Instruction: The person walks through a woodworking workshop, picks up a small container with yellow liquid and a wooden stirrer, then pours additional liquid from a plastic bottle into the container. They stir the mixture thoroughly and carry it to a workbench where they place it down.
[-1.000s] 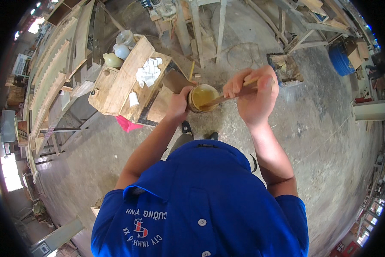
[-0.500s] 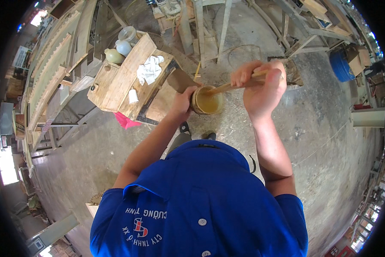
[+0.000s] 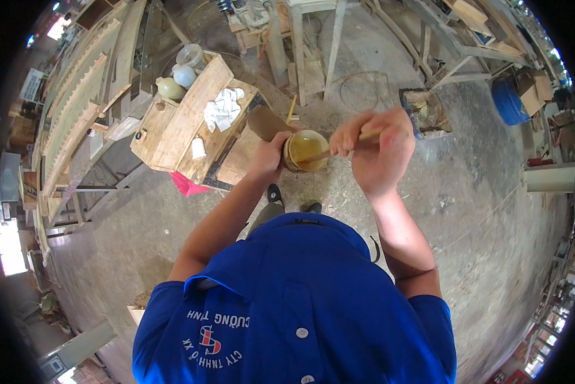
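Observation:
My left hand (image 3: 271,155) grips the left side of a small round tub (image 3: 288,160) with a crusted, stained rim. Yellowish liquid (image 3: 308,144) fills part of it. My right hand (image 3: 382,150), a little smeared by motion, is closed round a wooden stick (image 3: 321,155). The stick slants down to the left, over the tub's rim and into the liquid, where its lower end is hard to make out. Just left of the tub, a brown flap (image 3: 266,121) rises by a wooden workbench.
On the wooden workbench (image 3: 172,141) lie a white rag (image 3: 223,109) and a small white cup (image 3: 198,148). Plastic jugs (image 3: 171,88) stand behind. A square wooden box (image 3: 426,112) sits on the concrete floor beyond my right hand. Farther right is a blue drum (image 3: 510,101).
My right hand has moved left and slightly down, and the stick has shifted from the tub's upper part to its lower right. The tub has moved slightly left in my left hand.

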